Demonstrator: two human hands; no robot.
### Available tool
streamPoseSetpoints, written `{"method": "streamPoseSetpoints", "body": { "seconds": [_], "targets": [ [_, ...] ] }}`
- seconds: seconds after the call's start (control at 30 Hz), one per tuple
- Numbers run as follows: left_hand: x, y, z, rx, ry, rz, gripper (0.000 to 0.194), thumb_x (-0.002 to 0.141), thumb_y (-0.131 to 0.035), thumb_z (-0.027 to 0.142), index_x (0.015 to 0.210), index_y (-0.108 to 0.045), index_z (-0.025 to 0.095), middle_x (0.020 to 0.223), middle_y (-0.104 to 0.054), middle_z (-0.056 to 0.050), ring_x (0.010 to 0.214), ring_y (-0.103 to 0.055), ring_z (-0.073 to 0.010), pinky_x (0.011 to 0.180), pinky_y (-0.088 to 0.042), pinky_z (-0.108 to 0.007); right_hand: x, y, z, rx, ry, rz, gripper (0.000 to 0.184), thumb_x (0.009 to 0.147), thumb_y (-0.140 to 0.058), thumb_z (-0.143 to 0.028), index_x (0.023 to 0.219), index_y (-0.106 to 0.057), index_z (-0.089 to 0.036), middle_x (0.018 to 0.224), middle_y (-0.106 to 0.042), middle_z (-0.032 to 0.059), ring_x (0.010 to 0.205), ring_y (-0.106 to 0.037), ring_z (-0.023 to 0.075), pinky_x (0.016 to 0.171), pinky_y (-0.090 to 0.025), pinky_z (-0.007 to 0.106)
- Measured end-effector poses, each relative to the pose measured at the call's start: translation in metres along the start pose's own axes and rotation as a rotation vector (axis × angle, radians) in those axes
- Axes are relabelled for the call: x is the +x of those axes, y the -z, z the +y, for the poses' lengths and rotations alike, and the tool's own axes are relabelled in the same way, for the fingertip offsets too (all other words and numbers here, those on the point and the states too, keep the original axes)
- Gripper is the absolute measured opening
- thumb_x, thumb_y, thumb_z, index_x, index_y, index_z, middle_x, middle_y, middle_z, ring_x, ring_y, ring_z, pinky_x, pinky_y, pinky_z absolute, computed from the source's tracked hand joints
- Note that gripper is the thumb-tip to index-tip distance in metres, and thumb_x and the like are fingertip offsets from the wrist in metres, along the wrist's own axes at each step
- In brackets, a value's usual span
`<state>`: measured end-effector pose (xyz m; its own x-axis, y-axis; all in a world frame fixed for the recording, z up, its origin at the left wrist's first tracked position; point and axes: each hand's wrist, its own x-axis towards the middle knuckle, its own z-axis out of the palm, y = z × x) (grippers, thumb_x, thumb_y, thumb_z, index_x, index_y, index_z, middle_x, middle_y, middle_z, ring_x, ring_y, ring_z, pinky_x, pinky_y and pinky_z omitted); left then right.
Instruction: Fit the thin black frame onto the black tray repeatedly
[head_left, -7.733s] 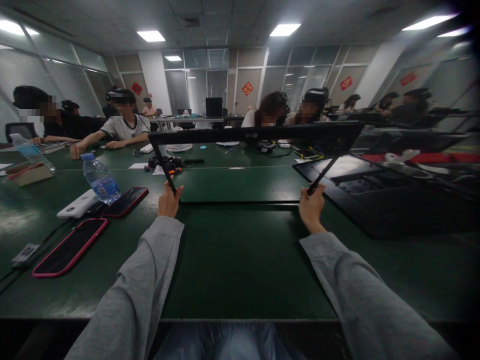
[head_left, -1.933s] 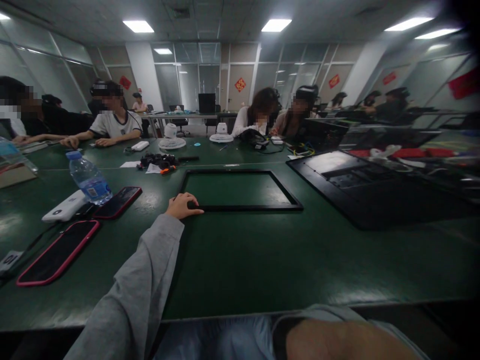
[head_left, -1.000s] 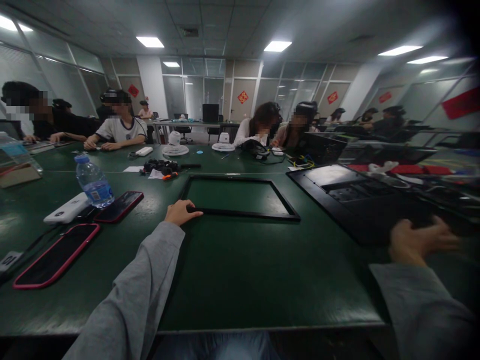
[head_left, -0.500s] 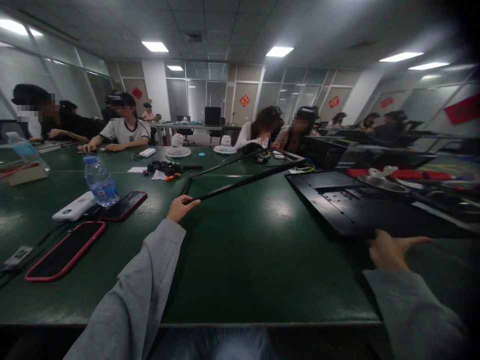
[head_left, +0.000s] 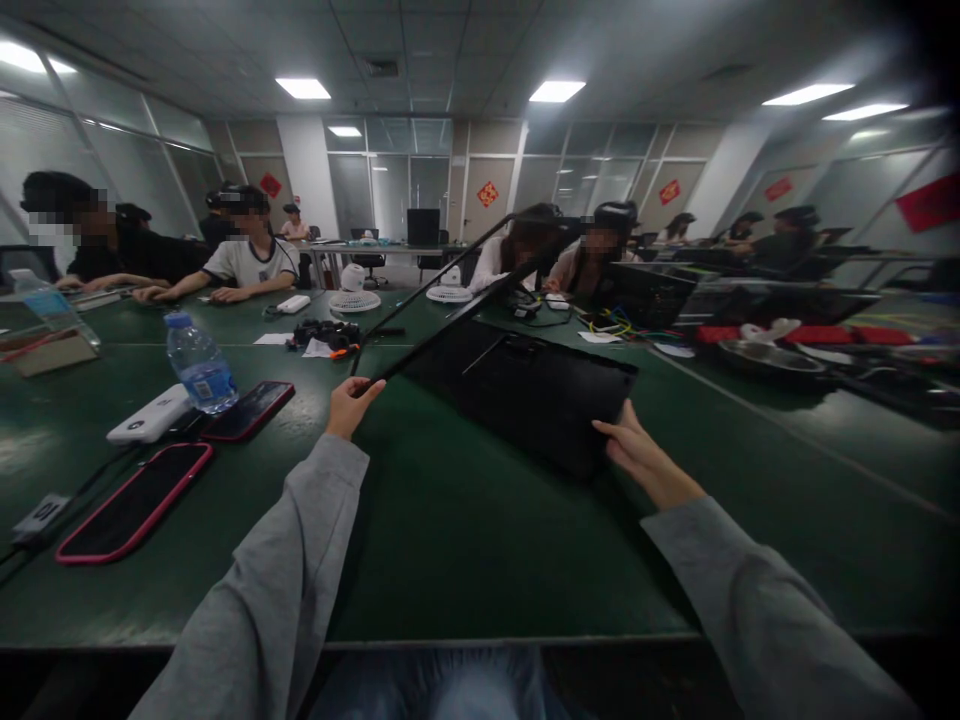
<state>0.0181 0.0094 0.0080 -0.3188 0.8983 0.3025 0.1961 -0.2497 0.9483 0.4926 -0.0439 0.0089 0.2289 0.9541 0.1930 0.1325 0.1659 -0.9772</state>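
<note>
My left hand (head_left: 349,405) is closed on a near corner of a thin black monitor bezel frame (head_left: 450,315), which is tilted up off the green table (head_left: 465,560) and slants toward the far right. Under the raised frame lies a black monitor panel (head_left: 540,395). My right hand (head_left: 637,450) grips the panel's near right corner, thumb on its top face. Both forearms wear grey sleeves.
On the left lie two phones in pink cases (head_left: 135,500) (head_left: 247,410), a white power bank (head_left: 148,415) and a water bottle (head_left: 196,362). Small white fans (head_left: 354,295), tools (head_left: 330,335) and cables sit farther back. Several people sit around the table. Dark equipment (head_left: 772,355) fills the right.
My left hand has lifted the bezel frame from flat to steeply tilted. My right hand has dragged the black monitor panel from the right side to the table's middle, under the frame.
</note>
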Motion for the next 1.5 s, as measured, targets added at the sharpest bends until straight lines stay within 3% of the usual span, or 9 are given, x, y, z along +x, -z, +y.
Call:
{"method": "streamPoseSetpoints", "body": {
  "seconds": [0.13, 0.2, 0.33, 0.47, 0.57, 0.73, 0.93, 1.3, 1.5],
  "targets": [
    [-0.001, 0.006, 0.007, 0.16, -0.11, -0.012, 0.055, 0.061, -0.078, 0.065, 0.087, -0.066, 0.018, 0.085, -0.069, -0.004, 0.082, -0.065, -0.02, 0.076, -0.05, -0.031, 0.03, -0.012, 0.001, 0.147, -0.243, -0.176, 0.085, 0.066, -0.07, -0.014, 0.145, -0.043, -0.028, 0.121, -0.067, 0.0074, 0.097, -0.068, 0.0189, 0.088, -0.055, 0.036],
    [-0.003, 0.008, 0.01, 0.273, -0.176, -0.021, 0.052, 0.063, -0.078, 0.063, 0.088, -0.067, 0.019, 0.087, -0.07, -0.005, 0.086, -0.065, -0.0211, 0.079, -0.049, -0.033, 0.044, -0.014, 0.008, 0.113, -0.283, -0.081, 0.07, 0.072, -0.069, -0.016, 0.139, -0.051, -0.023, 0.106, -0.071, 0.0075, 0.091, -0.068, 0.0183, 0.087, -0.055, 0.034],
    [-0.01, 0.005, 0.012, 0.507, -0.282, -0.03, 0.047, 0.067, -0.077, 0.062, 0.089, -0.068, 0.021, 0.093, -0.07, -0.005, 0.089, -0.064, -0.0218, 0.084, -0.048, -0.034, 0.062, -0.002, 0.02, 0.054, -0.103, 0.258, 0.031, 0.091, -0.054, -0.037, 0.114, -0.064, -0.02, 0.098, -0.071, 0.0098, 0.095, -0.067, 0.0184, 0.087, -0.054, 0.032],
    [-0.018, -0.002, 0.013, 0.68, -0.355, -0.047, 0.042, 0.071, -0.078, 0.058, 0.089, -0.068, 0.021, 0.093, -0.07, -0.004, 0.091, -0.064, -0.0213, 0.085, -0.046, -0.035, 0.066, 0.018, 0.011, 0.321, -0.092, 0.134, 0.052, 0.095, -0.032, -0.063, 0.096, -0.064, -0.023, 0.099, -0.072, 0.0131, 0.102, -0.068, 0.0237, 0.087, -0.055, 0.038],
    [-0.022, -0.006, 0.016, 0.76, -0.389, -0.064, 0.039, 0.071, -0.078, 0.056, 0.089, -0.068, 0.022, 0.093, -0.069, -0.004, 0.093, -0.064, -0.0216, 0.087, -0.045, -0.035, 0.063, 0.02, 0.003, 0.373, -0.122, 0.027, 0.04, 0.089, -0.052, -0.06, 0.094, -0.064, -0.022, 0.101, -0.072, 0.0113, 0.102, -0.068, 0.0234, 0.088, -0.056, 0.037],
    [-0.028, 0.0, 0.021, 0.854, -0.413, -0.098, 0.042, 0.072, -0.076, 0.06, 0.09, -0.068, 0.024, 0.095, -0.072, -0.003, 0.096, -0.065, -0.0234, 0.101, -0.037, -0.045, 0.065, 0.011, 0.017, 0.067, -0.008, 0.058, 0.036, 0.07, -0.078, -0.036, 0.101, -0.066, -0.023, 0.097, -0.072, 0.0055, 0.089, -0.068, 0.0206, 0.083, -0.057, 0.036],
    [-0.037, 0.017, 0.029, 1.002, -0.453, -0.235, 0.046, 0.072, -0.071, 0.068, 0.086, -0.067, 0.024, 0.087, -0.073, -0.001, 0.088, -0.066, -0.0223, 0.113, -0.018, -0.054, 0.074, 0.004, 0.051, -0.313, 0.21, 0.144, 0.043, 0.076, -0.067, -0.054, 0.103, -0.067, -0.021, 0.1, -0.07, 0.0091, 0.098, -0.065, 0.0275, 0.096, -0.05, 0.048],
    [-0.039, 0.024, 0.016, 1.003, -0.427, -0.333, 0.05, 0.08, -0.059, 0.071, 0.07, -0.065, 0.022, 0.073, -0.069, 0.0, 0.077, -0.063, -0.0175, 0.108, -0.024, -0.049, 0.073, 0.002, 0.073, -0.5, 0.282, 0.17, 0.038, 0.083, -0.054, -0.047, 0.106, -0.066, -0.02, 0.109, -0.065, 0.0122, 0.109, -0.059, 0.0284, 0.102, -0.045, 0.046],
    [-0.039, 0.022, 0.016, 1.009, -0.465, -0.101, 0.041, 0.092, -0.053, 0.057, 0.075, -0.068, 0.023, 0.091, -0.073, -0.005, 0.098, -0.062, -0.0233, 0.106, -0.027, -0.048, 0.072, 0.004, 0.07, -0.464, 0.216, 0.075, 0.036, 0.079, -0.059, -0.051, 0.094, -0.067, -0.019, 0.092, -0.069, 0.0097, 0.093, -0.064, 0.0283, 0.09, -0.052, 0.046]
  ]
}}
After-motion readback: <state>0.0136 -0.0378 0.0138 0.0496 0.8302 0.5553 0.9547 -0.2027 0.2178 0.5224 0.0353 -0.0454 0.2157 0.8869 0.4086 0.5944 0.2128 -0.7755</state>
